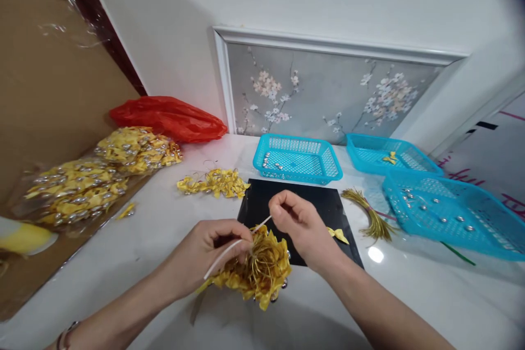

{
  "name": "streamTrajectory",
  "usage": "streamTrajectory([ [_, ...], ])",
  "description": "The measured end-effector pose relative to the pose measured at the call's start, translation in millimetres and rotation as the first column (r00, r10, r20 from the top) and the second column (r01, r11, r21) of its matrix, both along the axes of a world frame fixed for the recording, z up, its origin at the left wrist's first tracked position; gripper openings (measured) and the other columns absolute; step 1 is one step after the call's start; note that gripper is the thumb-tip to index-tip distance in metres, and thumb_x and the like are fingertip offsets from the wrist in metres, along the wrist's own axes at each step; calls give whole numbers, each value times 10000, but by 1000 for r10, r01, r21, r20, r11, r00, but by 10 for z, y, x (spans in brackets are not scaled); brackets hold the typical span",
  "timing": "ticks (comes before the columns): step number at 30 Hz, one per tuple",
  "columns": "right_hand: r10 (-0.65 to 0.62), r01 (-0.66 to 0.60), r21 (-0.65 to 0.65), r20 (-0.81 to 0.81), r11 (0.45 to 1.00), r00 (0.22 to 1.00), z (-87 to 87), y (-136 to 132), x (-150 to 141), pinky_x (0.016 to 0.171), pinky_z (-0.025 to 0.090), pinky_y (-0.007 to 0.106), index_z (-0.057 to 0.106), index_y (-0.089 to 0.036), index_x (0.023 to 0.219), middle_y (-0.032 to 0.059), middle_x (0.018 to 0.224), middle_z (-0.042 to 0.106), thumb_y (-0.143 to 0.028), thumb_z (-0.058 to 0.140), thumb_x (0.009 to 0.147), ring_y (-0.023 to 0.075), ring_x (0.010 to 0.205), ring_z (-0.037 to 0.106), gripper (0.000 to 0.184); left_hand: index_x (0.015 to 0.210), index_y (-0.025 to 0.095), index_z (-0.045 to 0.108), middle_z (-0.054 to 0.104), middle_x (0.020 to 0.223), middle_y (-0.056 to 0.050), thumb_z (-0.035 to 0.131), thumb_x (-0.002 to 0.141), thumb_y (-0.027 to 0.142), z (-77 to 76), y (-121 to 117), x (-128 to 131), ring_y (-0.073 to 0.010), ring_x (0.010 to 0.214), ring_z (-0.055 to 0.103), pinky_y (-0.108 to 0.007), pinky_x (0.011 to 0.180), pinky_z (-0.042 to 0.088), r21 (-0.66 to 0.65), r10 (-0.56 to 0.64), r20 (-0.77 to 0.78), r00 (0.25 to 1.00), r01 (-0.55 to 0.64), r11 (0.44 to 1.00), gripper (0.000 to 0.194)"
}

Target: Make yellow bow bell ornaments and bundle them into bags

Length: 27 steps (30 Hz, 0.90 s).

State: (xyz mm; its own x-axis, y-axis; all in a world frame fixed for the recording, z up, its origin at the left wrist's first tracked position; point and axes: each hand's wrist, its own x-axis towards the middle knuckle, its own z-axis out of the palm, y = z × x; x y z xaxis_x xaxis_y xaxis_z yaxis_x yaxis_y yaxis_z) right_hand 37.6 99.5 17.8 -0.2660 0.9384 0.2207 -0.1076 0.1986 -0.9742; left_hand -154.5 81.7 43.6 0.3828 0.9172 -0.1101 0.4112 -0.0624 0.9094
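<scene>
A bunch of yellow ribbon bows (pixel 270 273) with silver beads hangs low in the middle, its gold wire stems (pixel 262 257) curling up at the centre. At its upper left, my left hand (pixel 217 249) is closed on a thin white strip (pixel 221 258), one end sticking out past the fingers. Whether those fingers also grip the stems is hard to see. My right hand (pixel 303 227), above and right of the bunch, pinches the strip's other end, pulled straight between the hands. Under them lies a black mat (pixel 303 197) with a loose yellow bow (pixel 338 235).
Blue baskets (pixel 297 179) with silver beads stand behind and at right. Gold wires (pixel 373 219) lie right of the mat. A pile of bows (pixel 217 183) sits behind left. Bagged bows (pixel 82 186) lie in a cardboard box (pixel 53 65), beside a red plastic bag (pixel 168 117).
</scene>
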Motion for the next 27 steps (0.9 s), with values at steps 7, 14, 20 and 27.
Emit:
streamTrajectory([
  [7, -56, 57, 9, -54, 998, 997, -36, -138, 57, 524, 281, 233, 497, -199, 784, -40, 701, 404, -365, 551, 929, 98, 598, 326, 227, 796, 207, 533, 573, 612, 46, 461, 938, 436, -98, -47, -2, -97, 485, 513, -215, 469, 401, 19, 28, -24, 999, -28, 999, 279],
  [14, 73, -89, 224, 78, 970, 994, 21, -395, 132, 598, 385, 233, 533, -207, 764, -15, 748, 515, -164, 505, 931, 114, 666, 467, 175, 761, 202, 491, 652, 641, 7, 450, 953, 339, -123, -39, 42, -105, 490, 551, -201, 426, 406, 69, -34, -67, 997, 39, 997, 240],
  [20, 298, -377, 176, 357, 909, 885, 13, -370, 171, 745, 483, 261, 652, -213, 941, 16, 898, 664, -94, 549, 885, 144, 814, 602, 168, 739, 186, 619, 717, 719, -23, 537, 874, 131, -193, -56, -66, -145, 650, 673, -236, 597, 539, 434, -116, -189, 975, 189, 881, 166],
  [27, 223, -319, 159, 438, 934, 871, -99, 13, 29, 782, 497, 231, 700, -201, 989, 12, 981, 711, -12, 507, 849, 127, 883, 650, 304, 1087, 223, 668, 763, 1069, -70, 549, 893, 68, -330, -84, -261, -198, 977, 677, -331, 875, 545, 805, -158, -294, 943, 334, 490, 276],
])
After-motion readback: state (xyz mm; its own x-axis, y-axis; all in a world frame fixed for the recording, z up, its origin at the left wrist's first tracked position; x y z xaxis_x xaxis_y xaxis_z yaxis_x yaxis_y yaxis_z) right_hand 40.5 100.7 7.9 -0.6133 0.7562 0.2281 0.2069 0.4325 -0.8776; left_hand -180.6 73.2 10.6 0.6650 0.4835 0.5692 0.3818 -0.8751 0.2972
